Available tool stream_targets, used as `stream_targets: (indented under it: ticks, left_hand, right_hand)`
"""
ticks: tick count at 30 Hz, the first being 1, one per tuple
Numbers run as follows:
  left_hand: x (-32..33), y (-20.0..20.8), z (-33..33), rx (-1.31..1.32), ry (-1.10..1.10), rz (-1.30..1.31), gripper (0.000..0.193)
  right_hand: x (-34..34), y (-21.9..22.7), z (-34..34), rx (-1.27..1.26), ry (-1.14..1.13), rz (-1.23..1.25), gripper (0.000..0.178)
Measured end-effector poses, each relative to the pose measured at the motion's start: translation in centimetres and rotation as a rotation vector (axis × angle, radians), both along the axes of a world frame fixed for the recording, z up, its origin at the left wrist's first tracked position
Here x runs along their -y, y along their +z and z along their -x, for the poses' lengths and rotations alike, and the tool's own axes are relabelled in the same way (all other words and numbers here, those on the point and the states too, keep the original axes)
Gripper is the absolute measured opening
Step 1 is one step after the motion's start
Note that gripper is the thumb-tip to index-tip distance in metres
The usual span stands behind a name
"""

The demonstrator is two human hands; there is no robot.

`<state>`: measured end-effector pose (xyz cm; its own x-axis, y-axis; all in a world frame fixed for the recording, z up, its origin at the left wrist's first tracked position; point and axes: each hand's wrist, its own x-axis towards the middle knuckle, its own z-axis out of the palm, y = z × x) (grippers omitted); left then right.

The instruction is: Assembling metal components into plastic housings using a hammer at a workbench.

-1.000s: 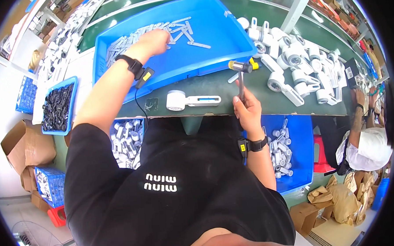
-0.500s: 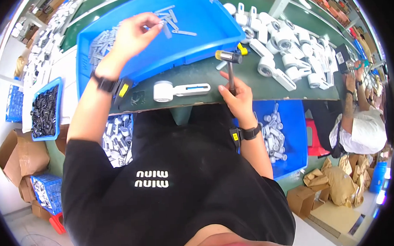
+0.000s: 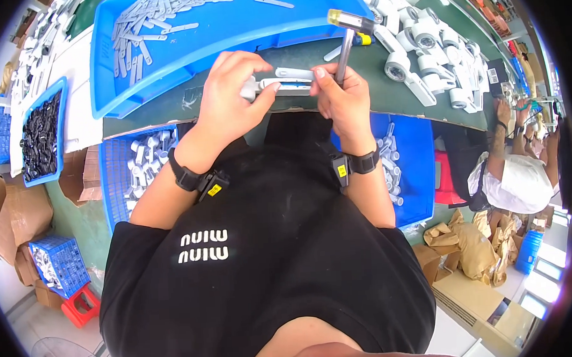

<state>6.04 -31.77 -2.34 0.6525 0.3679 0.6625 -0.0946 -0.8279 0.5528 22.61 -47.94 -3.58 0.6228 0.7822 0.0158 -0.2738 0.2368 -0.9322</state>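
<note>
My left hand (image 3: 234, 94) curls round the head end of a white handle part (image 3: 287, 88), which has a long slot and lies along the bench's near edge. Its round head is mostly covered by my fingers. A thin light-grey strip (image 3: 294, 73) lies just above the slotted handle, its right end pinched between my right thumb and finger. The same right hand (image 3: 343, 99) also keeps hold of a small hammer (image 3: 345, 39), head up, with a yellow face and a dark face on a metal shaft.
Beyond my hands stands a blue bin (image 3: 228, 21) with many grey strips. White round-headed parts (image 3: 424, 45) are heaped on the right. A blue tray (image 3: 61, 118) of black pieces is at left. Below the bench are a blue crate (image 3: 112, 179) and a blue bin (image 3: 419, 166). A co-worker (image 3: 515, 175) sits far right.
My left hand has come from over the bin down to the white handle part. The grey strip is now above its slot. My right hand, with the hammer, has risen slightly and grips the strip's end.
</note>
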Motion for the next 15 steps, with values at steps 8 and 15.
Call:
stream_targets:
  ticks: [8, 15]
  left_hand:
    - [-0.7, -2.2, 0.1, -0.125, -0.004, -0.100, 0.036]
    - [-1.7, -3.0, 0.1, -0.137, -0.057, -0.077, 0.023]
  right_hand:
    - [-1.3, 0.7, 0.3, 0.492, -0.101, 0.491, 0.022]
    - [-1.3, 0.6, 0.0, 0.535, -0.007, 0.537, 0.025]
